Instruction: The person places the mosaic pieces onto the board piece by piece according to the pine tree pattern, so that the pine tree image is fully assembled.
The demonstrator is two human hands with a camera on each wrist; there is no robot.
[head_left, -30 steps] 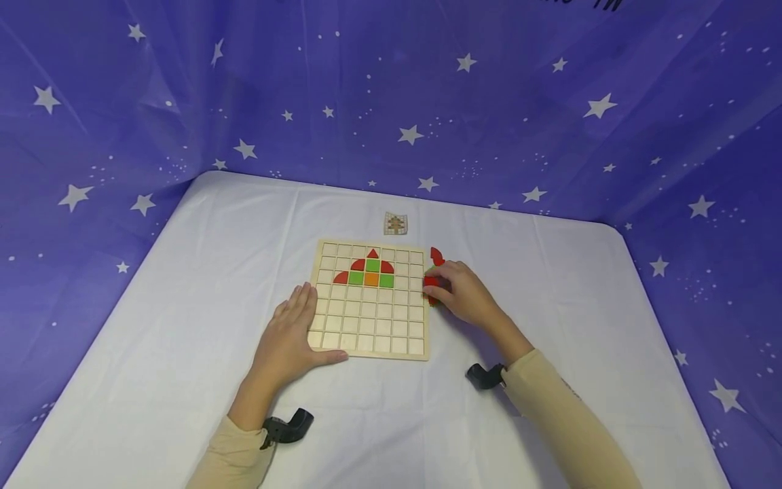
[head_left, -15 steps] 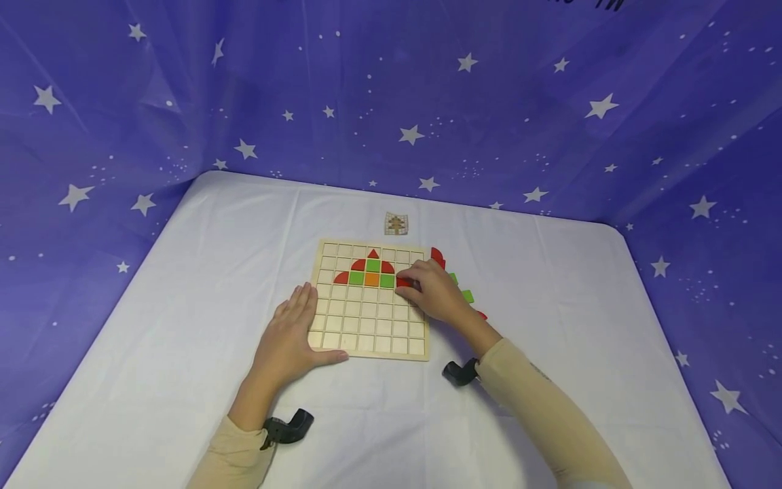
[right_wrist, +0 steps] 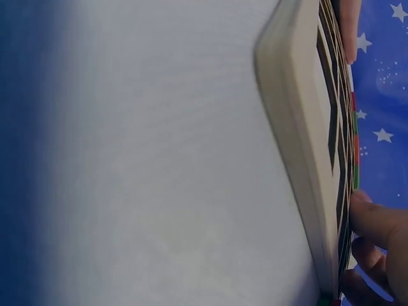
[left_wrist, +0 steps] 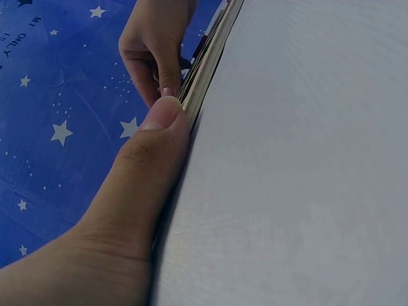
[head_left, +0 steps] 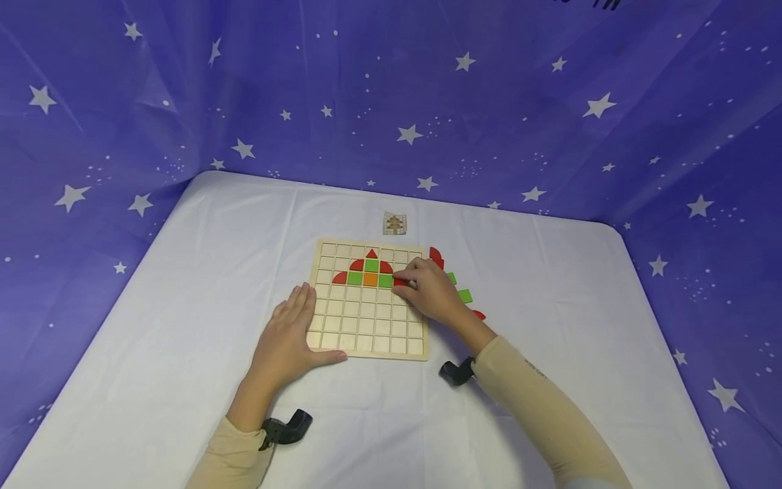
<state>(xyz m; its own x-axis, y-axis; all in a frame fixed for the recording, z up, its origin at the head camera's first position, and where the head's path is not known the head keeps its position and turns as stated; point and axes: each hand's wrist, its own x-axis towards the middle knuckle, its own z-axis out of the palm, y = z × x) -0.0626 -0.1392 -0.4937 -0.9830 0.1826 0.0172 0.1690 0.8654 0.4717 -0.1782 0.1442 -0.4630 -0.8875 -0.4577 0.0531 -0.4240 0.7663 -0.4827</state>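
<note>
A wooden grid board (head_left: pixel 365 327) lies on the white cloth in the head view. Its upper rows hold a red triangle (head_left: pixel 372 254), red quarter-circle tiles (head_left: pixel 340 278), green squares (head_left: pixel 355 278) and an orange square (head_left: pixel 370 279). My left hand (head_left: pixel 286 343) rests against the board's left side, fingers straight, with the thumb along the near edge. Over the right part of the board, my right hand (head_left: pixel 434 292) pinches a red quarter-circle tile (head_left: pixel 399 282) beside the rightmost green square. Fingers partly cover that tile. The right wrist view shows the thumb (right_wrist: pixel 376 220) at the board's surface.
Loose red tiles (head_left: pixel 436 255) and green tiles (head_left: pixel 466 296) lie right of the board, partly behind the right hand. A small card (head_left: pixel 394 223) with a tree-like grid picture lies beyond the far edge. A starry purple curtain (head_left: pixel 409 102) hangs behind the table.
My right hand has moved left from the loose tiles onto the board, carrying the red quarter-circle tile to the green square's right side. The left hand has stayed in place.
</note>
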